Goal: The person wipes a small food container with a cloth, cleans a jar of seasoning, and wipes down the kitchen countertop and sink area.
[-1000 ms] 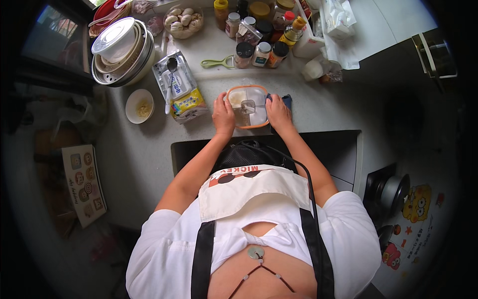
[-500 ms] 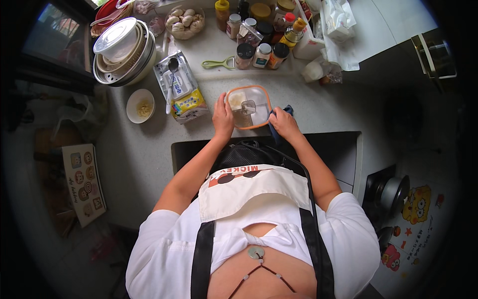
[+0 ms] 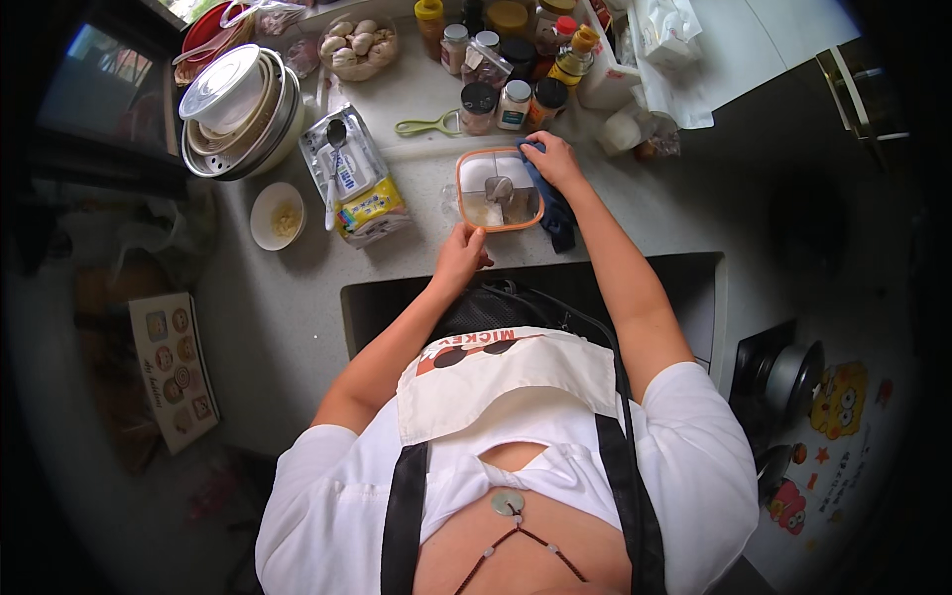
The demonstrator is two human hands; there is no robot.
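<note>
A square clear box with an orange rim (image 3: 543, 203) sits on the counter, split by inner dividers. White contents show in its far part, pale yellowish ones at near left, and a darker section at near right. My left hand (image 3: 463, 260) pinches the box's rim at its near-left corner. At the far-right corner, my right hand (image 3: 551, 159) is closed on a dark blue cloth (image 3: 560, 223), which hangs down along the box's right side. The right fingertips touch the rim through or beside the cloth; which, I cannot tell.
Left of the box lie a wipes packet (image 3: 367, 203) with a spoon (image 3: 335, 164) on it and a white bowl (image 3: 279, 217) of pale pieces. Behind stand spice jars (image 3: 515, 105), a green peeler (image 3: 428, 125), garlic bulbs (image 3: 357, 48) and stacked basins (image 3: 238, 114). The sink (image 3: 684, 288) is nearest me.
The box has turned counterclockwise and slid slightly away from me. My right hand moved with the cloth to the far-right corner; my left hand went from the left side to the near-left corner.
</note>
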